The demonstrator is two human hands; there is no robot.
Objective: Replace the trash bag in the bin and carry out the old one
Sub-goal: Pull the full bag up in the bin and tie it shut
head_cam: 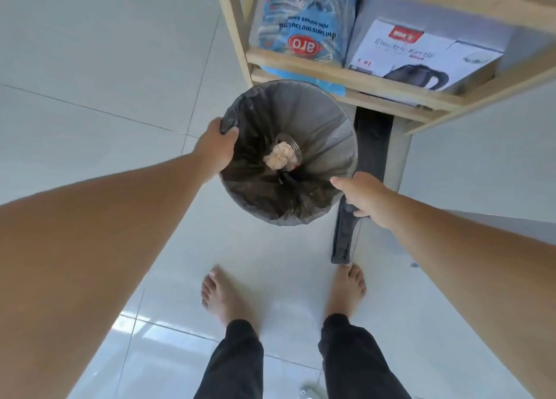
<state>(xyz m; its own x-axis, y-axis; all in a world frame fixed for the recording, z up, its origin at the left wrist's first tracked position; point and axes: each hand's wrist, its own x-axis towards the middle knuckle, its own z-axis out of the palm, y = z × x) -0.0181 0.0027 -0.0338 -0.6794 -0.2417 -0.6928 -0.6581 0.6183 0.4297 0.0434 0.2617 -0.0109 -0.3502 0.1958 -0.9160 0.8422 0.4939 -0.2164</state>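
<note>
One round bin point(346, 146) stands on the pale tiled floor point(90, 67), just in front of a wooden shelf point(301, 58). It is lined with one dark grey trash bag point(316, 118), thin and slightly see-through, with its top folded over the rim and creases running down to the bottom. In the bag lie one clear plastic cup point(290, 150) and one crumpled beige wad point(278, 158) beside it.

Two bare arms reach down to the bin. The left hand point(215, 150) is at the left rim, and its grip pinches a bunched fold of the bag between thumb and fingers. The right hand point(359, 195) is at the near right rim, holding one folded dark bag point(341, 239) that hangs down toward the floor; its forefinger points at the rim, and its other fingers are hidden.

Two bare feet stand near the bin. On the shelf are one blue printed packet point(307, 22) on the left and one electric kettle box point(427, 52) on the right.
</note>
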